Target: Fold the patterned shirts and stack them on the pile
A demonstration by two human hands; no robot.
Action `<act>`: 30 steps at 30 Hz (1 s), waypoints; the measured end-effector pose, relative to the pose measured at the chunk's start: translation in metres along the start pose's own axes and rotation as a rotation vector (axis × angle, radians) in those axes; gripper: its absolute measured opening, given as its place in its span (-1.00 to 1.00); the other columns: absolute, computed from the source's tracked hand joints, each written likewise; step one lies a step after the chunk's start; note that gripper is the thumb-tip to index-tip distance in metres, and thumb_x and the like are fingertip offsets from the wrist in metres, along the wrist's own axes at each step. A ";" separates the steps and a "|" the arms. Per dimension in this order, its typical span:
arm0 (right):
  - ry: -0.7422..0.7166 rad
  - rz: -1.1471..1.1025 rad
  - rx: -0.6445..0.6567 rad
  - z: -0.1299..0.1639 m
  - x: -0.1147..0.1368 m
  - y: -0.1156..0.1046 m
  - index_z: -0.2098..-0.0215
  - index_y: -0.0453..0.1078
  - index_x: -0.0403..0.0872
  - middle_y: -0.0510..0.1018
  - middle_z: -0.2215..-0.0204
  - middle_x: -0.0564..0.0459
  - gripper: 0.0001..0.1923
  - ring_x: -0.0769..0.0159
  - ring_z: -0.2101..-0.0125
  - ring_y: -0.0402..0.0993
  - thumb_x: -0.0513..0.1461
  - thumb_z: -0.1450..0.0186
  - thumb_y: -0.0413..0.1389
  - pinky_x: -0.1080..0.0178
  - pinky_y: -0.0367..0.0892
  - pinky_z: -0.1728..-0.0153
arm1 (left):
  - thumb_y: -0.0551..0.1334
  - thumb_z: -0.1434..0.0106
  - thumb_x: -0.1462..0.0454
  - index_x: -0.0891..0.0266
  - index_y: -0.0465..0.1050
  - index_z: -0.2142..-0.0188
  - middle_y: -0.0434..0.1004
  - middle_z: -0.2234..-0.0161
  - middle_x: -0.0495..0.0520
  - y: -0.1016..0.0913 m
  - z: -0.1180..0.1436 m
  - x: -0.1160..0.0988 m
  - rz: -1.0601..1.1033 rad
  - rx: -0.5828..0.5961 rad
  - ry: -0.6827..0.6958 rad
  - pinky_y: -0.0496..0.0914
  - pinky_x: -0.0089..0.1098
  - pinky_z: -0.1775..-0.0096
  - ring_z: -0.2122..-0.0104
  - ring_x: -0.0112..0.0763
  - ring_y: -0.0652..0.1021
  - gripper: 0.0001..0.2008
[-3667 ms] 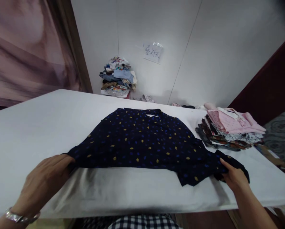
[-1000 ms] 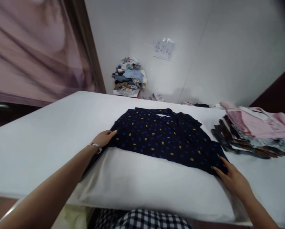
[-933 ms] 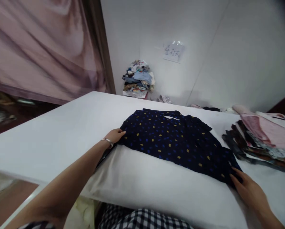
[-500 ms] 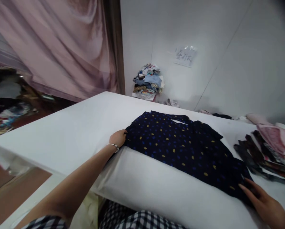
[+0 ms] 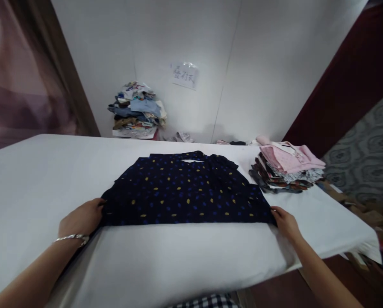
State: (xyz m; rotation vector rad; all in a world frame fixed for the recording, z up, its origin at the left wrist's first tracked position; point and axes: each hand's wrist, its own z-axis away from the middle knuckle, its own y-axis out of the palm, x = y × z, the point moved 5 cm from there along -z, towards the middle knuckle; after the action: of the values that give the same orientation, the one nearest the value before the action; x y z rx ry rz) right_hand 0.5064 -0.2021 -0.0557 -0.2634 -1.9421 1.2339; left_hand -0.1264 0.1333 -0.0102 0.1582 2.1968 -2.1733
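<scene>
A dark navy shirt (image 5: 185,192) with blue and yellow dots lies flat on the white table (image 5: 34,179), collar away from me. My left hand (image 5: 82,219), with a silver bracelet at the wrist, grips the shirt's near left corner. At the near right corner my right hand (image 5: 284,222) pinches the hem between its fingers. Both sleeves look folded in, leaving a roughly rectangular shape.
A stack of folded clothes (image 5: 286,167), pink on top, sits on the table to the right of the shirt. A heap of mixed garments (image 5: 136,111) stands against the white wall behind. A paper label (image 5: 185,76) is stuck on the wall.
My left hand came back from the shirt's far left side to its near left corner. The right hand stayed at the near right corner. The hem now lies straight, and the camera has turned right.
</scene>
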 end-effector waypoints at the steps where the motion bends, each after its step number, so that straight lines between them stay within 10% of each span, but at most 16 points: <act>1: -0.004 0.020 -0.002 -0.002 0.002 0.001 0.20 0.52 -0.06 0.66 0.36 -0.08 -0.55 0.07 0.33 0.57 0.00 -0.19 -0.07 0.14 0.41 0.28 | -0.06 -0.29 0.16 -0.01 0.47 0.13 0.65 0.15 -0.04 0.001 0.000 0.000 -0.025 0.024 0.015 0.44 -0.28 0.21 0.18 -0.22 0.62 -0.66; 9: -0.424 0.105 -0.201 0.029 0.078 -0.001 0.03 0.48 -0.13 0.58 0.13 -0.23 -0.61 0.04 0.12 0.51 -0.20 -0.31 -0.07 0.03 0.41 0.09 | -0.24 -0.34 0.15 0.19 0.47 0.13 0.58 0.06 0.22 -0.018 -0.003 -0.024 -0.188 -0.079 0.218 0.44 -0.17 0.16 0.14 -0.09 0.58 -0.49; 12: -0.707 -0.095 -0.013 0.046 0.121 0.015 0.04 0.49 -0.01 0.60 0.16 -0.09 -0.67 0.20 0.13 0.52 -0.24 -0.37 -0.06 0.16 0.42 0.07 | -0.12 -0.30 0.15 0.23 0.48 0.10 0.56 0.05 0.21 -0.030 0.000 -0.087 -0.069 -0.183 0.421 0.42 -0.18 0.06 0.09 -0.12 0.55 -0.55; 15: -0.689 -0.131 0.156 0.037 0.127 0.034 0.11 0.52 -0.01 0.62 0.24 -0.03 -0.70 0.24 0.21 0.53 -0.25 -0.36 -0.04 0.18 0.44 0.11 | -0.01 -0.28 0.20 0.19 0.49 0.09 0.55 0.06 0.15 -0.028 0.012 -0.173 0.079 -0.153 0.673 0.42 -0.25 0.03 0.09 -0.22 0.54 -0.64; 22: -0.487 -0.077 -0.012 0.007 0.087 0.046 0.20 0.54 -0.08 0.56 0.18 -0.11 -0.71 0.14 0.16 0.46 -0.28 -0.31 -0.03 0.06 0.40 0.07 | 0.09 -0.27 0.35 0.19 0.44 -0.03 0.45 -0.08 0.16 0.013 0.033 -0.350 0.113 -0.048 1.045 0.36 -0.25 -0.08 -0.02 -0.22 0.48 -0.65; 30: -0.456 -0.164 0.013 0.011 0.086 0.050 0.17 0.53 -0.03 0.56 0.17 -0.07 -0.68 0.14 0.16 0.46 -0.30 -0.30 -0.05 0.06 0.40 0.08 | 0.16 -0.16 0.45 0.19 0.48 0.01 0.33 -0.21 0.22 0.044 0.013 -0.451 0.009 -0.035 1.183 0.29 -0.08 -0.10 -0.19 -0.06 0.33 -0.60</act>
State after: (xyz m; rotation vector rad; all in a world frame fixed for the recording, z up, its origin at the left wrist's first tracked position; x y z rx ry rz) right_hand 0.4307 -0.1367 -0.0550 0.2003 -2.2839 1.2745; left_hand 0.3264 0.1027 -0.0070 1.8362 2.5814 -2.2820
